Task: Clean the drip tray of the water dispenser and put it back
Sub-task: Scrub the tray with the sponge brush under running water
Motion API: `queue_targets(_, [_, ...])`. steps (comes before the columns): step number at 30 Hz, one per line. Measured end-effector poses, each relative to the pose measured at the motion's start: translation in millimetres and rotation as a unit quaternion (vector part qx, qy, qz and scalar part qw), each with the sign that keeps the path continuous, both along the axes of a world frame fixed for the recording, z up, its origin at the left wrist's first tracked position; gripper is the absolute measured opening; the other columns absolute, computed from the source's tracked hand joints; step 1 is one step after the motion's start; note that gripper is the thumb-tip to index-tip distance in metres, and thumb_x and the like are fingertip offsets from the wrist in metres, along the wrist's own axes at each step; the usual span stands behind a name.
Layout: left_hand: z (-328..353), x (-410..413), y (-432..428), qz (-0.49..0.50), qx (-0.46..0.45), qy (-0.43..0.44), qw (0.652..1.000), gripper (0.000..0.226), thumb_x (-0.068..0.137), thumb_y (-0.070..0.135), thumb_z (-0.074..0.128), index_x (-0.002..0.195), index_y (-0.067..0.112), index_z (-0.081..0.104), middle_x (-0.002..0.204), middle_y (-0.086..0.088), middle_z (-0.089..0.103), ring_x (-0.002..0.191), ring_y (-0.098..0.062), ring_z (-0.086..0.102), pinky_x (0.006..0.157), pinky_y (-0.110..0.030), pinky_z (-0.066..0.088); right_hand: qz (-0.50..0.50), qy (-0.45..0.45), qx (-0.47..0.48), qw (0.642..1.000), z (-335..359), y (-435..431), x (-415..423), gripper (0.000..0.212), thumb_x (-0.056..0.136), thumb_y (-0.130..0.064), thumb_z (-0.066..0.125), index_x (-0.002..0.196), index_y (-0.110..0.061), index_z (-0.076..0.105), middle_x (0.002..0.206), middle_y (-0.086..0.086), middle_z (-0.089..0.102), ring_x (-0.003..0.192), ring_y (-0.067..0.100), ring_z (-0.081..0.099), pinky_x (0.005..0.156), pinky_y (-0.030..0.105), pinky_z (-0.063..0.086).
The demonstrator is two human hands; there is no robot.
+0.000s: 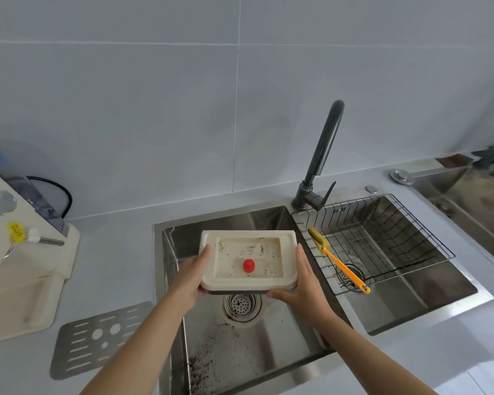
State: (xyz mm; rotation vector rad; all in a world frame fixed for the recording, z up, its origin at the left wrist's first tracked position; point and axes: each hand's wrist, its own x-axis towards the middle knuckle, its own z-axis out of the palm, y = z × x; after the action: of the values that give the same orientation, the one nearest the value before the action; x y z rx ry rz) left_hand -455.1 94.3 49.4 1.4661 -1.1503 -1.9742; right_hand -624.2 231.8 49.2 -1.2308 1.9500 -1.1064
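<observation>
Both hands, left hand (193, 276) and right hand (303, 280), grasp the drip tray (248, 259) by its short sides; it looks light, stiff, likely slippery when wet.

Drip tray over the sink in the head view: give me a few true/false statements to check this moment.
1. Both hands hold the drip tray, left hand and right hand at opposite ends. True.
2. The tray is clean inside. False: dark specks dot its floor around a red float.
3. The brush lies in the wire basket. True.
4. Water runs from the faucet. False: no stream shows.
5. The metal grate sits on the tray. False: it lies on the counter, left of the sink.
</observation>
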Motion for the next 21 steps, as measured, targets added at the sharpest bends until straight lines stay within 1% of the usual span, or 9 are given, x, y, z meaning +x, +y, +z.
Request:
queue_targets(4, [0.1, -12.4, 9.5, 0.024, -0.016, 0.008, 1.0, 0.024, 0.091, 0.036, 0.046, 0.089, 0.015, 0.056, 0.09, -0.007, 0.063, 0.081, -0.021, 0.06, 0.064, -0.032, 0.05, 0.027, -0.051, -0.019, 0.998, -3.6, 0.5, -20.0, 0.098, 0.055, -0.029, 0.083, 0.136, -0.024, 0.029, 0.129, -0.002, 0.047, 0.121, 0.012, 0.048, 0.091, 0.031, 0.054])
queue_targets(6, [-1.3, -22.0, 13.6, 0.04, -0.022, 0.009, 0.999, 0.019, 0.091, 0.034, 0.047, 0.088, 0.017, 0.056, 0.091, -0.006, 0.063, 0.081, -0.021, 0.06, 0.064, -0.033, 0.051, 0.039, -0.069, -0.018, 0.997, -0.7, 0.8, -31.2, 0.086, 0.057, -0.024, 0.084, 0.129, -0.03, 0.036, 0.125, -0.003, 0.052, 0.118, 0.011, 0.052, 0.086, 0.029, 0.055])
queue_targets(8, [-1.8, -33.6, 18.6, 0.061, -0.026, 0.004, 0.998, 0.018, 0.091, 0.032, 0.048, 0.09, 0.017, 0.057, 0.089, -0.006, 0.064, 0.08, -0.021, 0.061, 0.064, -0.035, 0.051, 0.051, -0.102, -0.002, 0.993, 6.2, 0.8, -45.9, 0.073, 0.064, -0.013, 0.08, 0.118, -0.04, 0.039, 0.116, -0.012, 0.055, 0.107, 0.004, 0.058, 0.075, 0.018, 0.055])
queue_targets(11, [-6.2, -55.1, 25.4, 0.084, -0.018, -0.004, 0.996, 0.018, 0.09, 0.033, 0.05, 0.092, 0.017, 0.058, 0.089, -0.005, 0.065, 0.083, -0.023, 0.062, 0.083, -0.046, 0.053, 0.042, -0.158, 0.048, 0.985, 6.3, -3.8, -80.8, 0.056, 0.08, -0.007, 0.065, 0.121, -0.034, 0.037, 0.108, -0.02, 0.051, 0.097, -0.001, 0.057, 0.064, 0.011, 0.052])
queue_targets(12, [-7.5, -62.1, 27.8, 0.089, -0.016, -0.004, 0.996, 0.018, 0.09, 0.034, 0.05, 0.09, 0.018, 0.058, 0.09, -0.005, 0.065, 0.085, -0.024, 0.062, 0.088, -0.048, 0.051, 0.031, -0.163, 0.058, 0.984, 5.8, -6.7, -93.8, 0.053, 0.084, -0.012, 0.062, 0.128, -0.027, 0.037, 0.114, -0.015, 0.053, 0.105, 0.004, 0.056, 0.069, 0.013, 0.053])
queue_targets(14, [-8.0, -75.3, 32.2, 0.101, -0.012, 0.004, 0.995, 0.016, 0.09, 0.033, 0.049, 0.089, 0.019, 0.058, 0.092, -0.006, 0.065, 0.088, -0.025, 0.062, 0.093, -0.049, 0.049, -0.014, -0.16, 0.075, 0.984, 4.5, -16.1, -122.4, 0.056, 0.09, -0.023, 0.055, 0.139, -0.016, 0.03, 0.136, 0.001, 0.045, 0.127, 0.019, 0.045, 0.094, 0.025, 0.046])
queue_targets(16, [-6.1, -86.7, 36.1, 0.118, -0.003, 0.013, 0.993, 0.019, 0.09, 0.033, 0.049, 0.096, 0.017, 0.057, 0.098, -0.009, 0.066, 0.094, -0.028, 0.062, 0.095, -0.051, 0.048, -0.06, -0.155, 0.099, 0.981, 4.8, -30.5, -153.1, 0.058, 0.093, -0.031, 0.048, 0.143, -0.013, 0.024, 0.147, 0.009, 0.036, 0.132, 0.024, 0.039, 0.107, 0.038, 0.035])
queue_targets(19, [-1.6, -99.2, 42.6, 0.145, 0.002, 0.013, 0.989, 0.023, 0.09, 0.034, 0.048, 0.1, 0.015, 0.058, 0.101, -0.012, 0.066, 0.095, -0.03, 0.063, 0.091, -0.052, 0.05, -0.116, -0.166, 0.134, 0.97, 12.1, -57.4, -197.4, 0.055, 0.093, -0.039, 0.042, 0.137, -0.007, 0.034, 0.142, 0.019, 0.042, 0.126, 0.034, 0.045, 0.104, 0.047, 0.037])
queue_targets(21, [2.6, -104.7, 45.4, 0.165, -0.005, 0.005, 0.986, 0.026, 0.091, 0.033, 0.047, 0.104, 0.012, 0.057, 0.097, -0.01, 0.066, 0.089, -0.026, 0.063, 0.079, -0.046, 0.054, -0.146, -0.263, 0.136, 0.944, 18.8, -76.8, -217.2, 0.059, 0.092, -0.042, 0.042, 0.135, -0.002, 0.037, 0.141, 0.024, 0.041, 0.128, 0.038, 0.043, 0.105, 0.046, 0.037])
